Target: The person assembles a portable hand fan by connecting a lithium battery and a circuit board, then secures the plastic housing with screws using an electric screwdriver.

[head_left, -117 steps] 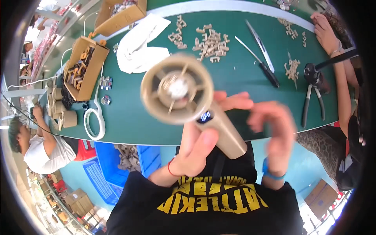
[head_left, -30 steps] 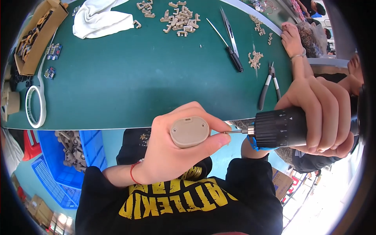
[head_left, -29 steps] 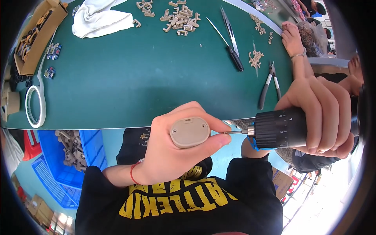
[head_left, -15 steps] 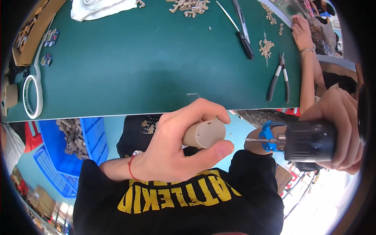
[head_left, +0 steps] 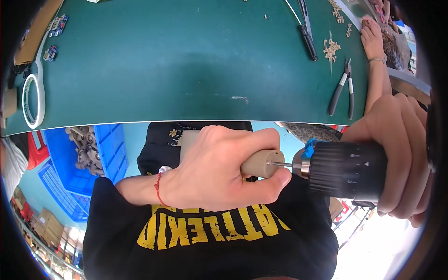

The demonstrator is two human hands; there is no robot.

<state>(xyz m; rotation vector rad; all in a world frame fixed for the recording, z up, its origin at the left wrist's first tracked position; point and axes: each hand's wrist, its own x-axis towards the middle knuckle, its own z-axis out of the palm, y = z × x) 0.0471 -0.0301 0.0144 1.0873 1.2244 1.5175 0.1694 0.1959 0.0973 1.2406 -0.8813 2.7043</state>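
Observation:
My left hand (head_left: 226,170) is wrapped around a tan plastic cylinder (head_left: 259,164), whose end face points right. More tan plastic (head_left: 187,142) shows behind the wrist side of the hand; whether it belongs to the same piece is hidden. In my right hand (head_left: 403,154) is a power drill (head_left: 347,170) with a black numbered collar, held level; its grip is mostly out of sight. The thin driver bit (head_left: 285,164) meets the cylinder's end face. A blue piece (head_left: 309,149) sits by the drill's chuck.
Green table (head_left: 186,70) ahead, bearing pliers (head_left: 343,91), a screwdriver (head_left: 305,39), small tan parts (head_left: 331,49), a white tape roll (head_left: 33,101) and small circuit boards (head_left: 51,52). A blue crate (head_left: 109,147) of tan parts is at left. Another person's hand (head_left: 372,39) rests at the far right.
The drill has moved left, bringing its bit against the cylinder's end. My left hand has turned the cylinder so that end faces the bit. The table's things have shifted slightly in view.

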